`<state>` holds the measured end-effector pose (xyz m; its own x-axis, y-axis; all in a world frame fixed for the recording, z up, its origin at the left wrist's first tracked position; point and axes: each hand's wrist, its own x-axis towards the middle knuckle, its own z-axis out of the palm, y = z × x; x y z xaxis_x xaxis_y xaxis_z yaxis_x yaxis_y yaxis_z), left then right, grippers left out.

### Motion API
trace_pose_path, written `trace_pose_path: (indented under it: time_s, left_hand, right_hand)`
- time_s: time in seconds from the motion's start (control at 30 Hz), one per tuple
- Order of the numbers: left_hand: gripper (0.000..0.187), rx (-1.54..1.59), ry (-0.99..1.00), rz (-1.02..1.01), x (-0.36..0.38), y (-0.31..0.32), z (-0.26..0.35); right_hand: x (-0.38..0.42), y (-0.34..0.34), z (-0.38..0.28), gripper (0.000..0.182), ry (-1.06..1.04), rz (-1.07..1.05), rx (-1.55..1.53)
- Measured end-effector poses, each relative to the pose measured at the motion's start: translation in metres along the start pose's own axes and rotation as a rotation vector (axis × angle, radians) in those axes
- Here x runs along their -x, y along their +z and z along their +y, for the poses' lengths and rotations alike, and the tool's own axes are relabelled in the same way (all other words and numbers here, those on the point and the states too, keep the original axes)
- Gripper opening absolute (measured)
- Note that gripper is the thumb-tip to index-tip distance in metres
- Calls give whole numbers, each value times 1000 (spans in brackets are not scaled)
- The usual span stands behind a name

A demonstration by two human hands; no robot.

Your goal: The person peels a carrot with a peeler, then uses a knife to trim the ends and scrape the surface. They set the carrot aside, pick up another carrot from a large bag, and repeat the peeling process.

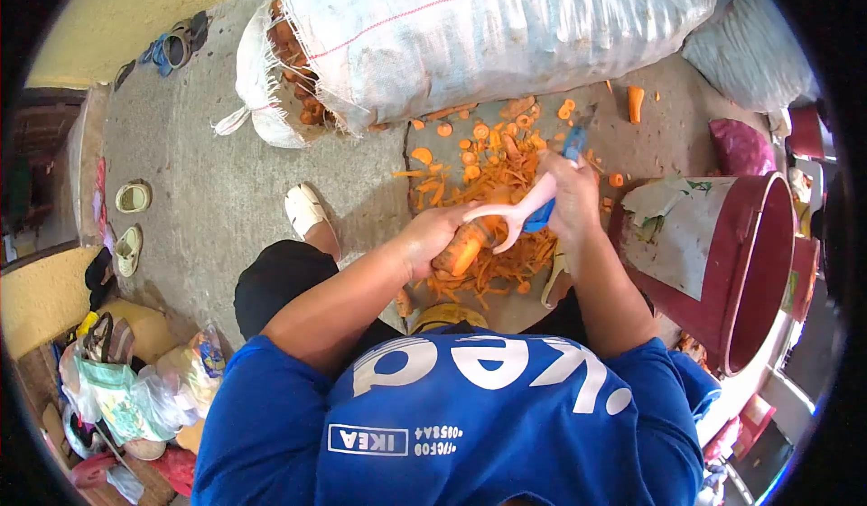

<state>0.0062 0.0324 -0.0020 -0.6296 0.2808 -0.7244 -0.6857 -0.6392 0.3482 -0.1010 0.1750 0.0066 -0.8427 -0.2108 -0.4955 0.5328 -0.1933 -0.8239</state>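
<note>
Centre: left hand grips thick orange carrot, long axis slanting toward upper right; there, right hand grips pale-pink, Y-shaped plastic peeler, overlapping it.

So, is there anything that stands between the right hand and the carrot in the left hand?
Only the pale peeler that the right hand itself holds; its forked head overlaps the carrot in this view. Something blue shows beneath the peeler's handle, unclear what. I see nothing else in between.
</note>
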Motion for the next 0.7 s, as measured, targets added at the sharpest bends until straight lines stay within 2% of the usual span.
trace_pose_path:
  time_s: [0.1, 0.2, 0.3, 0.37, 0.4, 0.43, 0.5, 0.53, 0.6, 0.63, 0.67, 0.7]
  left_hand:
    - [34, -144, -3, -4, 5, 3, 2]
    - [34, -148, 46, -111, 9, 0, 5]
    - [35, -70, -32, -39, 2, -9, 3]
    - [35, 100, -2, -71, -13, -17, -6]
    - [35, 183, 13, -86, -17, -19, -9]
    - [35, 174, -21, -58, -13, -14, -6]
    - [34, 151, -92, -2, 0, 1, 3]
    - [34, 110, -45, -37, -1, 1, 1]
    - [34, 27, 49, -106, -4, -2, -5]
    - [34, -29, -27, -74, -9, -16, -11]
    - [34, -35, -25, -56, -6, -13, -10]
    - [35, -41, -22, -37, -1, -8, -7]
  right_hand:
    - [-31, -25, 7, 12, -33, 163, -63]
    - [-62, -58, 2, 12, -117, 299, -92]
    - [-56, -51, -6, 12, -96, 350, -124]
    - [-16, -17, -4, 13, -129, 120, -123]
    - [2, 1, -5, 14, -47, 16, -86]
    - [15, 10, 5, 15, 15, -29, -91]
    - [20, 13, 19, 14, 11, -111, 24]
    - [16, 10, 22, 14, 2, -125, 91]
    - [-8, -1, 12, 14, 32, 55, 46]
    - [-29, -14, 11, 14, -33, 253, 31]
    - [-51, -40, 11, 14, -138, 256, -57]
    - [-54, -43, -3, 14, -252, 345, 10]
